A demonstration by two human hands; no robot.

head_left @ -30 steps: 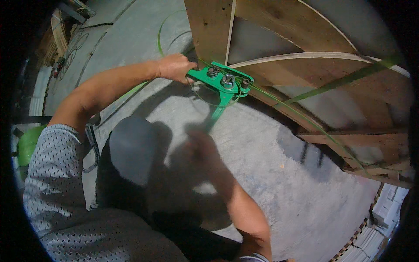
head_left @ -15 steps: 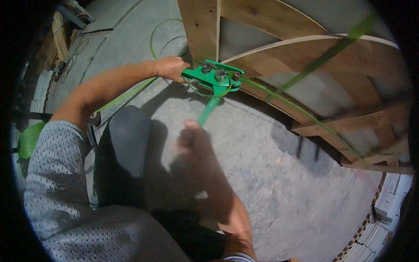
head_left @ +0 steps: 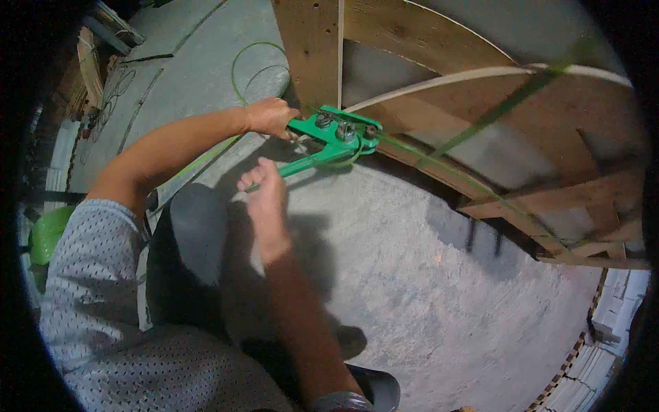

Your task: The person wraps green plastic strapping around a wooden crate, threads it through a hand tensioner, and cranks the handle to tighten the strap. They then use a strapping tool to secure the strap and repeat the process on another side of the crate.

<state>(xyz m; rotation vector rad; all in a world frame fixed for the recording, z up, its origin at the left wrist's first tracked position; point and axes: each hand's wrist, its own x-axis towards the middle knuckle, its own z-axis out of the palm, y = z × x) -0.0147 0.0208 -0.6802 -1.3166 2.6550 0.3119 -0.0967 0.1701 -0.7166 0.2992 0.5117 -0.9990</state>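
A green strapping tensioner (head_left: 336,137) sits against the lower edge of a wooden crate (head_left: 425,38). My left hand (head_left: 271,117) is closed around its upper handle. Lower down, my right hand (head_left: 266,189) grips the end of the tool's long lever, which slants down toward my knee. Green strap (head_left: 473,180) runs from the tensioner's head along the crate's bottom edge to the right. A second length of strap (head_left: 511,101) crosses the crate's face at a slant. Behind my left hand, a loose strap loop (head_left: 235,72) curls over the floor.
Grey concrete floor (head_left: 439,309) lies below the crate. Stacked white pieces (head_left: 618,309) stand at the far right edge. Timber (head_left: 89,65) and tangled wire (head_left: 113,103) lie at the upper left, and a bright green round object (head_left: 48,233) is at the left edge.
My right hand has swung the lever up and to the left, closer to the upper handle. My left hand stays on its handle, and the tool's head has dipped slightly.
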